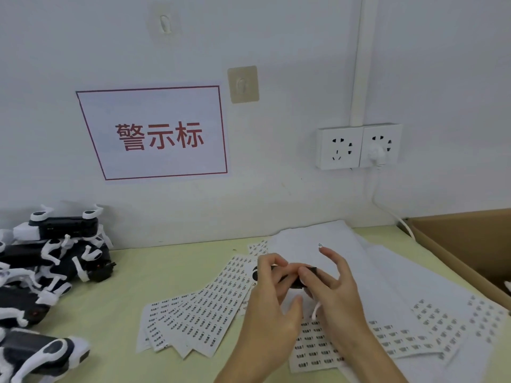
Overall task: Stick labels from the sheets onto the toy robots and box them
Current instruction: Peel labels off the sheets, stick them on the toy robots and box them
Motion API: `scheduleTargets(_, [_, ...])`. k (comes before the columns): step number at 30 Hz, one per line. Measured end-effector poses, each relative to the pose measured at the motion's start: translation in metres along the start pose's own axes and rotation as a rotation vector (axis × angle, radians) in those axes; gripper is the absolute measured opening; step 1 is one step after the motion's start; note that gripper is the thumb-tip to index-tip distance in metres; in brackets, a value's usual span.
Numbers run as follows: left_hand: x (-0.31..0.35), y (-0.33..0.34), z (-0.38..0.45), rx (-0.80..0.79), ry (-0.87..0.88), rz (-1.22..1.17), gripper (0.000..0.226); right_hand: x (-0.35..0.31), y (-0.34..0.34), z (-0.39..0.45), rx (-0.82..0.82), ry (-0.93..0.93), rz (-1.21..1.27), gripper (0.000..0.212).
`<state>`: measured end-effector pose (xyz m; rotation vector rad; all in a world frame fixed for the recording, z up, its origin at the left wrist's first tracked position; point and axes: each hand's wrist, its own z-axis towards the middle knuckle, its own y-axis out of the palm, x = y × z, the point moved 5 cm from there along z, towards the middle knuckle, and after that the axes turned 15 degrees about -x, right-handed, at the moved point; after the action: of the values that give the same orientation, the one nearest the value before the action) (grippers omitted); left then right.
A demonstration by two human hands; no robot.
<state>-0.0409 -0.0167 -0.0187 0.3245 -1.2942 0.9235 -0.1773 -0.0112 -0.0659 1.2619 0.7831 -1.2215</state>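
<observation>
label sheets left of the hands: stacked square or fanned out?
Fanned out: the label sheets overlap on the table, corners splayed toward the near edge.

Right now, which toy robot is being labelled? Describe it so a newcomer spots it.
Start at the fanned label sheets mid-table. Just above them, the left hand and right hand hold one toy robot. Unlike the pile of robots at the left edge, it is lifted off the table.
</observation>
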Motion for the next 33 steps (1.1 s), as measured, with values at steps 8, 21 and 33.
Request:
scheduleTargets(8, [-0.010, -0.043, -0.004, 0.280, -0.202, 0.253, 0.044, -0.002, -0.002, 0.000, 0.022, 0.002, 0.117, 0.059])
scheduleTargets(21, [-0.035, -0.039, -0.006, 0.244, -0.331, -0.304, 0.016, -0.004, 0.001, 0.000, -0.040, -0.012, 0.131, 0.055])
scheduleTargets(33, [-0.004, -0.049, -0.001, -0.166, -0.253, 0.692, 0.026, 0.001, 0.015, -0.002, -0.201, 0.049, 0.121, 0.058])
